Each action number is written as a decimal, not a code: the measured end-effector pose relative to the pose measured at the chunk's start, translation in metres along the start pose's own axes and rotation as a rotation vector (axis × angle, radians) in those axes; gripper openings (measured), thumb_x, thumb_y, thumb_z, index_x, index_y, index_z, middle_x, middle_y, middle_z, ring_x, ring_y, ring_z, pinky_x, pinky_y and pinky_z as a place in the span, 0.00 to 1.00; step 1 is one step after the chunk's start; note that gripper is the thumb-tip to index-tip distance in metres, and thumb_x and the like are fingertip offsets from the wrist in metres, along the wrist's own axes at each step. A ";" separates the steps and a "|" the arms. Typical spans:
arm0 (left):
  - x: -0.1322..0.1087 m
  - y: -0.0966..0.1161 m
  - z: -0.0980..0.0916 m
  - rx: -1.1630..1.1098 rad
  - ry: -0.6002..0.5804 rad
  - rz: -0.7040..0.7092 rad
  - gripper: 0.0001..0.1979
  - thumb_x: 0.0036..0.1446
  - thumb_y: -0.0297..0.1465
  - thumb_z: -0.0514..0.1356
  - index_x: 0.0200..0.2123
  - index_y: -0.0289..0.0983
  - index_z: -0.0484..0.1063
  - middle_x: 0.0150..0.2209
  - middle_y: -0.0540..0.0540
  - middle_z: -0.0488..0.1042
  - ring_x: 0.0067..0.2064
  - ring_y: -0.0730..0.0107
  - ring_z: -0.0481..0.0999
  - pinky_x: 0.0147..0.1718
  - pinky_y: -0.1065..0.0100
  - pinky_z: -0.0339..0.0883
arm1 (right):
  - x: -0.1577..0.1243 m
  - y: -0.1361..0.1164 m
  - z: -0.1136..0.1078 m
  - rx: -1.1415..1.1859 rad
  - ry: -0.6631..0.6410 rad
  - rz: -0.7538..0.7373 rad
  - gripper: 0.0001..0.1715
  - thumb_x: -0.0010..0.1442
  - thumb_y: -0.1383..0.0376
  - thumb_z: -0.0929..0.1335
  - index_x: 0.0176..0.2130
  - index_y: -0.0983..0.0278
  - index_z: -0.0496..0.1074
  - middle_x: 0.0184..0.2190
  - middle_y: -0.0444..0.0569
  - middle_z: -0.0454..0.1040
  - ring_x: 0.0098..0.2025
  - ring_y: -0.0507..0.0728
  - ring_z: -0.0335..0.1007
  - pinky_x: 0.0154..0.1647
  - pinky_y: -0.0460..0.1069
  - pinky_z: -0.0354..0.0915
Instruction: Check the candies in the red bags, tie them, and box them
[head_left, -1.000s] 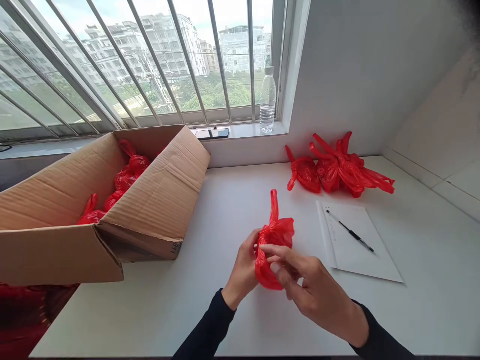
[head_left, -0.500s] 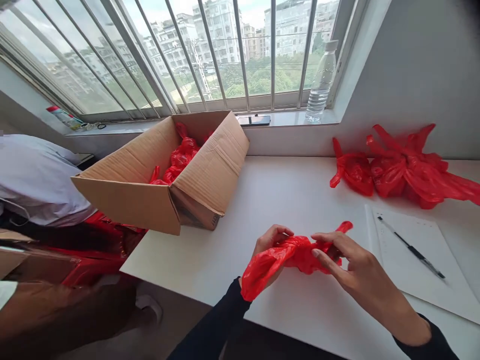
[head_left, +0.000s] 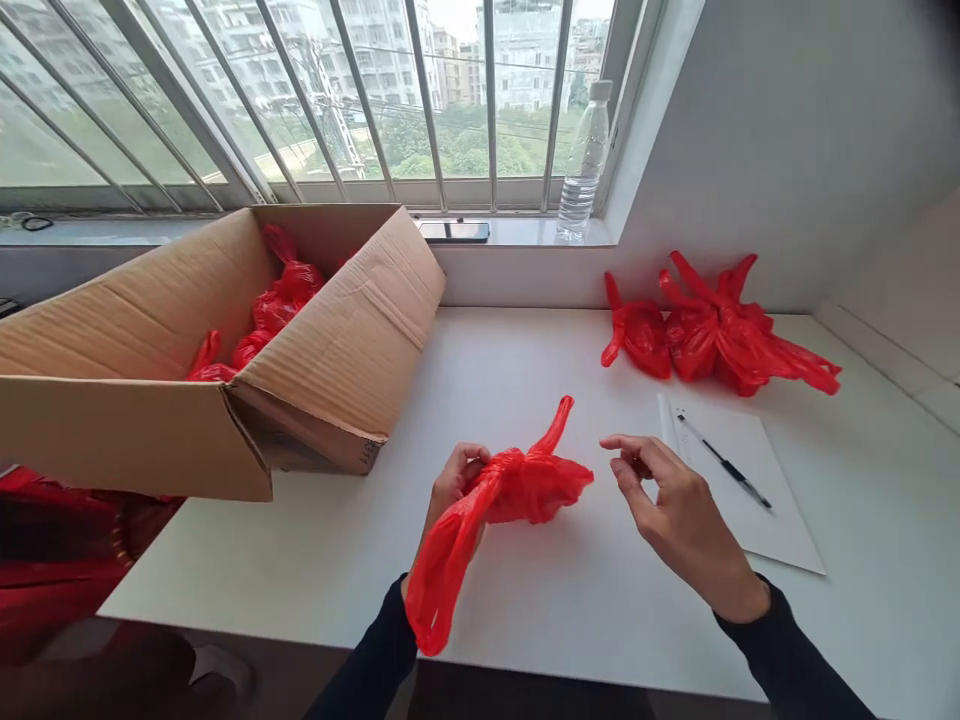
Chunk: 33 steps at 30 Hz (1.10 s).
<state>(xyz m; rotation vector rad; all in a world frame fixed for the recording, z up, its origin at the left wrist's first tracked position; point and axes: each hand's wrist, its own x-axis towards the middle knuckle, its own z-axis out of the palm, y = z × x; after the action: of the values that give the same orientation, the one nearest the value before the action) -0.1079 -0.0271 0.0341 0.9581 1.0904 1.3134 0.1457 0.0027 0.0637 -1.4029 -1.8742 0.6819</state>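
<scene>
A knotted red plastic bag [head_left: 525, 487] is held over the white table [head_left: 495, 590] by my left hand [head_left: 455, 487], whose fingers are closed on its left side. One long handle drapes down over my left wrist, and another sticks up at the top. Apart from the bag, to its right, my right hand [head_left: 675, 510] hovers with fingers bent and thumb and forefinger separated, nothing between them.
An open cardboard box [head_left: 337, 330] with red bags [head_left: 289, 295] stands at the left. More red bags [head_left: 720, 330] lie by the wall. A pen [head_left: 726, 463] rests on paper [head_left: 780, 530]. A bottle [head_left: 583, 170] and a phone [head_left: 454, 232] are on the windowsill.
My right hand has let go of the red bag and moved away from it. The bag's top handle now points up. The view has turned right, so the box and table appear further left.
</scene>
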 end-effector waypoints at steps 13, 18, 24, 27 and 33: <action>0.002 0.006 0.004 0.100 0.028 0.029 0.17 0.50 0.30 0.72 0.39 0.39 0.69 0.32 0.51 0.75 0.31 0.73 0.72 0.30 0.73 0.67 | 0.006 -0.005 0.022 0.130 -0.096 -0.062 0.10 0.72 0.61 0.64 0.52 0.53 0.69 0.38 0.44 0.72 0.39 0.57 0.67 0.43 0.54 0.66; -0.001 0.012 -0.005 0.150 0.068 0.053 0.17 0.54 0.29 0.70 0.43 0.40 0.68 0.35 0.51 0.76 0.32 0.72 0.74 0.30 0.74 0.69 | 0.003 0.007 0.008 0.110 -0.035 0.049 0.06 0.71 0.59 0.65 0.46 0.54 0.71 0.40 0.44 0.73 0.40 0.57 0.67 0.32 0.51 0.63; -0.008 0.018 0.007 0.242 -0.033 0.075 0.26 0.57 0.31 0.69 0.57 0.45 0.66 0.49 0.45 0.78 0.44 0.63 0.79 0.42 0.64 0.76 | 0.004 -0.008 0.018 0.140 -0.162 0.010 0.13 0.69 0.50 0.67 0.43 0.55 0.71 0.41 0.46 0.73 0.45 0.59 0.67 0.31 0.50 0.62; -0.010 0.019 0.006 0.326 -0.015 0.116 0.18 0.60 0.32 0.67 0.53 0.42 0.72 0.49 0.44 0.79 0.48 0.60 0.79 0.46 0.63 0.74 | 0.004 -0.010 0.022 0.149 -0.191 0.029 0.13 0.71 0.51 0.65 0.40 0.56 0.69 0.30 0.42 0.68 0.34 0.57 0.64 0.32 0.51 0.60; -0.010 0.018 -0.018 0.433 0.158 0.112 0.10 0.68 0.36 0.59 0.47 0.39 0.77 0.46 0.43 0.80 0.47 0.59 0.79 0.41 0.65 0.72 | 0.003 0.008 0.006 0.119 0.053 0.149 0.11 0.70 0.53 0.64 0.40 0.56 0.70 0.41 0.46 0.74 0.46 0.60 0.69 0.31 0.50 0.62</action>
<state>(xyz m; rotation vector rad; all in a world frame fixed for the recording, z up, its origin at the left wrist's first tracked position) -0.1289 -0.0373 0.0475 1.2633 1.5002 1.2837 0.1457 0.0077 0.0544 -1.4792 -1.6724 0.8080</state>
